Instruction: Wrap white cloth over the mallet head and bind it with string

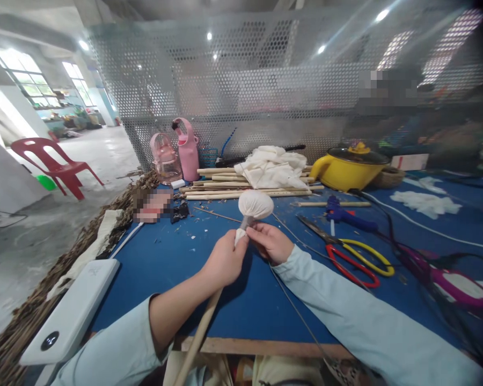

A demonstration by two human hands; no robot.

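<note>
My left hand (224,261) is closed round a wooden stick (197,336) just under a round white cloth bundle (256,204) that caps its top end. The stick slants down from the bundle towards me, past the table's near edge. My right hand (270,241) pinches the gathered cloth at the bundle's neck, right beside the left hand. A thin wire or thread (293,305) trails from the hands down over the blue table (173,262).
Behind the hands lie several wooden sticks (225,188) under a heap of white cloth (272,166). A yellow pot (348,167), blue glue gun (344,213), red-and-yellow scissors (356,260), pink scissors (446,276), pink bottles (187,149) and a white power bank (74,311) surround them.
</note>
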